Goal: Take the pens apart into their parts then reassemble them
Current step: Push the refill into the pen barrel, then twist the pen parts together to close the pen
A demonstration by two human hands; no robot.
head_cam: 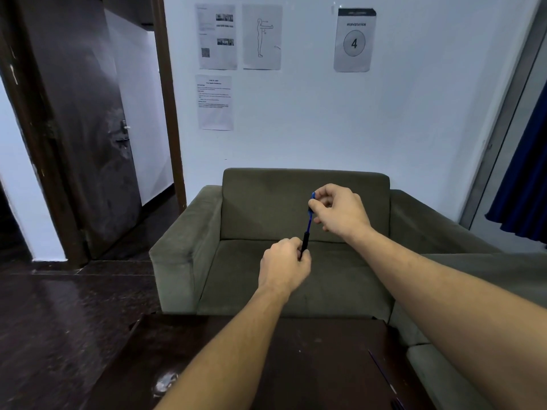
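Observation:
I hold one blue pen (308, 224) upright in the air, in front of the armchair. My left hand (283, 266) is closed around its black grip at the lower end. My right hand (340, 210) pinches the blue upper end, near the clip. The pen's tip is hidden inside my left fist. A thin dark pen part (381, 369) lies on the dark wooden table (310, 365) at the lower right, and the end of another part (396, 405) shows at the bottom edge.
A grey-green armchair (236, 261) stands straight ahead, beyond the table. Another sofa section (444, 368) borders the table on the right. A dark door stands open at the left. Papers hang on the white wall.

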